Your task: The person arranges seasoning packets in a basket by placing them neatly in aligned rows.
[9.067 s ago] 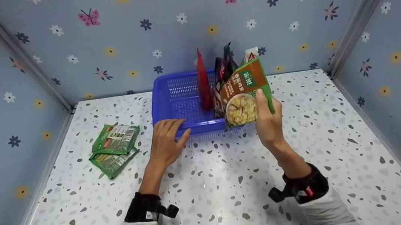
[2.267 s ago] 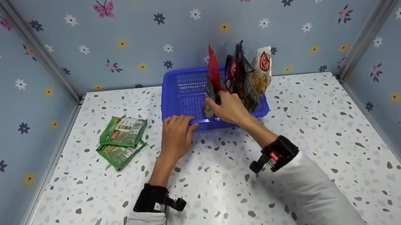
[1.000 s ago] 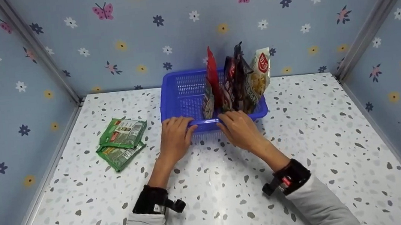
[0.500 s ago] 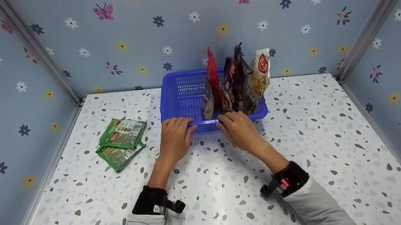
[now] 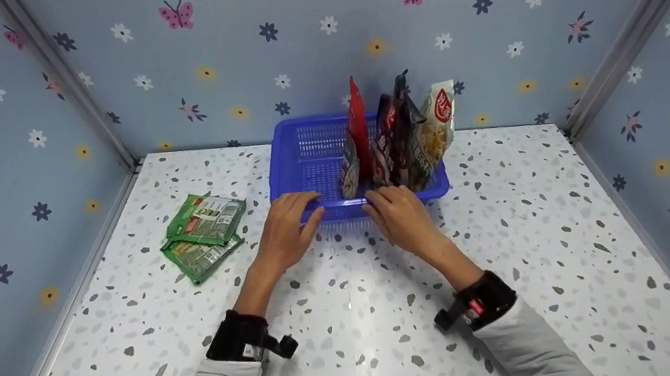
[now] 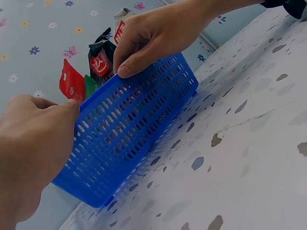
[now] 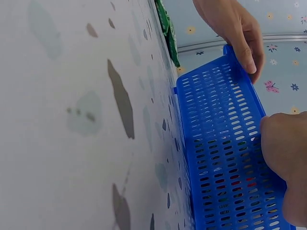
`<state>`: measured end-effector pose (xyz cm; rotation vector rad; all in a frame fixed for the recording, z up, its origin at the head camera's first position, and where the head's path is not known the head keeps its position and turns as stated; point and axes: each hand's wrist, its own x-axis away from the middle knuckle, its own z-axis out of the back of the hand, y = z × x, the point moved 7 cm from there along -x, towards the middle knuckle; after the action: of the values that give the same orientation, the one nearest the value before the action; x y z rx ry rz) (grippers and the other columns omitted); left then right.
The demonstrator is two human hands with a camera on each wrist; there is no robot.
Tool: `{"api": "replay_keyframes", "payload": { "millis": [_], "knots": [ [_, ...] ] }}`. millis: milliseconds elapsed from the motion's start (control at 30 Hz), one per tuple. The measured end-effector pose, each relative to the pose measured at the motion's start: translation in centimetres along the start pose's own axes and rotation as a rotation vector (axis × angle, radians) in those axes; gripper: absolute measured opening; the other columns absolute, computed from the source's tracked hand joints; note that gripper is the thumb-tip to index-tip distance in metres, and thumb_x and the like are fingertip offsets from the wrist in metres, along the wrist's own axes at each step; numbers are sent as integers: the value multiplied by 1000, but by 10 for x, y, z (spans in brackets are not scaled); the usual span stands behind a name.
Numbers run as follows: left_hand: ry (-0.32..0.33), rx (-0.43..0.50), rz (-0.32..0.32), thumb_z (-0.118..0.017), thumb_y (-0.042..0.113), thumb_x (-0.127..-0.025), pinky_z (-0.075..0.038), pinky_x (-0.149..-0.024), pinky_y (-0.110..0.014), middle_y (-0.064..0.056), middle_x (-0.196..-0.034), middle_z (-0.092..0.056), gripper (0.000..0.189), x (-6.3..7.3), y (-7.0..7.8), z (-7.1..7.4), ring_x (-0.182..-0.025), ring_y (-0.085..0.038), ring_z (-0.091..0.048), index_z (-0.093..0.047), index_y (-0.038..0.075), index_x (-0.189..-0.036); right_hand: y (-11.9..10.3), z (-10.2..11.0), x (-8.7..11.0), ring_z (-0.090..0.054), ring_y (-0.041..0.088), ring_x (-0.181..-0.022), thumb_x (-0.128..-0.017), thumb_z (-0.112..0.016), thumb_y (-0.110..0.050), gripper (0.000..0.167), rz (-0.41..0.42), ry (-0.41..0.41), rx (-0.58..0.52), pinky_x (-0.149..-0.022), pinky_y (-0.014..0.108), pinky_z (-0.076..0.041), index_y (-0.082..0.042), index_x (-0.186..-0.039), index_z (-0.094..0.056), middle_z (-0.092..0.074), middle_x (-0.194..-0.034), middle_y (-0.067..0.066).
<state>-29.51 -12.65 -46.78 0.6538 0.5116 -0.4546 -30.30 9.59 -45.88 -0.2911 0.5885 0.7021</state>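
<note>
A blue plastic basket (image 5: 302, 179) stands against the back wall. My right hand (image 5: 404, 218) grips its front rim, fingers over the edge and thumb outside. At the rim's left part, my left hand (image 5: 285, 234) lies loosely with fingers extended and thumb spread away; in the right wrist view this left hand (image 7: 235, 36) is at the rim's corner. Upright in the basket stand a small packet (image 5: 349, 170), a red pouch (image 5: 358, 128), dark pouches (image 5: 395, 131) and a white-topped food pouch (image 5: 434, 126). The pouches' lower parts are partly hidden.
Two green seasoning packets (image 5: 206, 220) lie overlapping on the speckled table (image 5: 352, 337), left of the basket. Flower-patterned walls (image 5: 294, 47) enclose the table at the back and both sides.
The green-and-brown packet held earlier has left my right hand, which then moved from the pouches to the rim. Just now my left hand loosens and shifts slightly left.
</note>
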Motion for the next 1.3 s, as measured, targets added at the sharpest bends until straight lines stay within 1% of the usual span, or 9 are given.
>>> {"api": "replay_keyframes", "payload": {
  "millis": [133,233,367,500,667,833,1133,1200,1300],
  "knots": [
    [84,41,-15,-71,19,-112,-54,-119,-56,-17,-135,-79,31,3,-5,20,-131,-38,-72,-75,1,-137,1,0,2,-79,32,-99,-117,-64,-26,31,7,3,23,-88,48,-62,-2,-128,-79,-83,-112,14],
    [126,29,0,-71,18,-112,-54,-120,-56,-19,-136,-78,30,6,-17,35,-132,-39,-71,-74,1,-137,2,-1,2,-79,33,-98,-118,-63,-27,31,1,0,24,-88,48,-62,-2,-128,-79,-83,-112,14],
    [146,0,78,-70,20,-113,-52,-120,-58,-21,-141,-76,33,13,-43,52,-136,-41,-69,-73,1,-140,2,-3,1,-79,32,-99,-118,-62,-28,32,-2,-12,15,-89,47,-62,-3,-128,-79,-83,-113,13],
    [157,-10,150,-70,19,-113,-50,-121,-62,-22,-144,-74,33,21,-69,65,-138,-44,-67,-73,1,-141,2,-3,0,-79,31,-99,-118,-63,-28,31,5,-4,12,-90,47,-62,-4,-127,-80,-83,-113,13],
    [124,-31,222,-71,18,-112,-46,-123,-65,-25,-150,-70,37,27,-100,77,-142,-47,-63,-70,0,-145,2,-2,0,-78,32,-98,-116,-65,-27,29,7,18,12,-88,47,-61,-4,-127,-80,-83,-112,12],
    [71,-63,313,-66,23,-116,-41,-128,-65,-27,-157,-63,44,31,-126,90,-149,-49,-56,-64,0,-152,3,-2,1,-78,31,-99,-116,-65,-28,30,1,22,18,-89,46,-61,-4,-127,-80,-84,-112,11],
    [23,-119,442,-62,29,-117,-32,-131,-73,-35,-165,-51,56,43,-156,111,-155,-59,-44,-52,-4,-162,3,-1,1,-78,31,-98,-117,-64,-25,28,8,43,17,-87,46,-61,-3,-126,-79,-83,-111,11],
    [-2,-148,489,-62,31,-117,-31,-131,-75,-37,-167,-47,61,47,-163,114,-157,-61,-41,-48,-5,-164,3,-2,1,-78,30,-98,-117,-64,-26,28,10,38,12,-88,46,-61,-4,-126,-79,-83,-111,11],
    [-53,-180,589,-61,35,-116,-29,-132,-76,-39,-171,-40,68,55,-175,116,-160,-63,-36,-42,-5,-168,2,-3,1,-78,29,-98,-118,-63,-27,29,11,26,1,-89,46,-61,-5,-126,-79,-83,-111,11]
  ]
}}
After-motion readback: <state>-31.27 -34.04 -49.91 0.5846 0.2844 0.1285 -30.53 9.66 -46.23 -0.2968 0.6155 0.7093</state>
